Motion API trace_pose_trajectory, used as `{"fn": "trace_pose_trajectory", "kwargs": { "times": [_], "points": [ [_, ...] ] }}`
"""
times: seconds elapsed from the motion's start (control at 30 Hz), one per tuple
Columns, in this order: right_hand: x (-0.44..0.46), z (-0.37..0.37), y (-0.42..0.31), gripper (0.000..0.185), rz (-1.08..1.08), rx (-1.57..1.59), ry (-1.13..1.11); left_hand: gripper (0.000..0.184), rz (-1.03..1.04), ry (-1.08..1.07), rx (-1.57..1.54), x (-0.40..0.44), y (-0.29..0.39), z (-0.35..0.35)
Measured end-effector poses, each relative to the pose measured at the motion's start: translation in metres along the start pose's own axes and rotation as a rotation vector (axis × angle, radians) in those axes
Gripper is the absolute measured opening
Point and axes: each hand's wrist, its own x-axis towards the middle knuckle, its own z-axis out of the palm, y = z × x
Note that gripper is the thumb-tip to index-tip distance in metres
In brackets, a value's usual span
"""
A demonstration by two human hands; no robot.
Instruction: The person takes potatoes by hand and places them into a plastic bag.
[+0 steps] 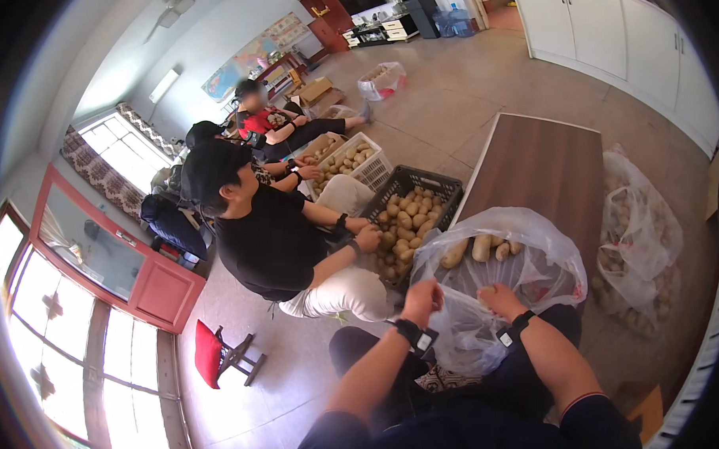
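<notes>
A clear plastic bag (535, 278) lies wide at the near end of a brown tabletop and hangs down toward my lap. Several potatoes (481, 249) show inside its mouth. My right hand (502, 302) is closed on the bag's near edge. At the bag's left side, my left hand (422, 301) has its fingers curled together; what they hold, if anything, is too small to make out. Just beyond my left hand stands a black crate (458, 191) filled with potatoes.
The brown table (532, 167) extends ahead. Right of it sits a filled plastic bag (641, 230). A co-worker in black (269, 243) sits at left, hands by the black crate. Farther off are a white crate (377, 172), other people and a red folding stool (209, 352).
</notes>
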Motion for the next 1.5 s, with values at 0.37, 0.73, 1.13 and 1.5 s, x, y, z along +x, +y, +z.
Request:
{"fn": "trace_pose_trajectory", "kwargs": {
  "times": [0.37, 0.73, 1.13, 1.5],
  "points": [
    [0.007, 0.004, 0.002, 0.052, -0.053, -0.172, -0.003, 0.02, -0.444, -0.044, -0.103, -0.027, -0.156, -0.035],
    [0.014, 0.004, 0.008, 0.056, -0.024, -0.245, -0.032, 0.017, -0.2, -0.151, -0.228, -0.021, -0.053, 0.018],
    [0.037, 0.007, 0.049, 0.05, -0.209, -0.469, 0.181, 0.018, -0.256, -0.148, -0.304, -0.003, -0.048, 0.02],
    [0.009, 0.001, 0.009, 0.061, -0.003, -0.231, 0.034, 0.008, -0.02, -0.045, -0.443, 0.018, 0.05, -0.015]
  ]
}}
